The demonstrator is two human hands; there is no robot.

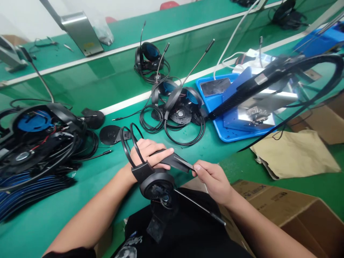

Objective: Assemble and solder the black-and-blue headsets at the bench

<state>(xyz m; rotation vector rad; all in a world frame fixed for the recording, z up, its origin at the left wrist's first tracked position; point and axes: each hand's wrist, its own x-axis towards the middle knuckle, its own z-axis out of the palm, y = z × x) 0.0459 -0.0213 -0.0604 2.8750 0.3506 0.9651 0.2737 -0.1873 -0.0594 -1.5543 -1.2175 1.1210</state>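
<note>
Headset [157,186] w/ boom held above lap, L hand [146,152] closed round its band and black strip [174,161]; R hand [212,177] pinches strip tip, narrow grip. Strip seems not yet free of band, hard to confirm. Other headsets [178,107] on bench [53,215].

Your left hand [146,154] turns knuckles-up, fingers curled; your right hand [212,179] pinches, thumb against fingertips.
</note>
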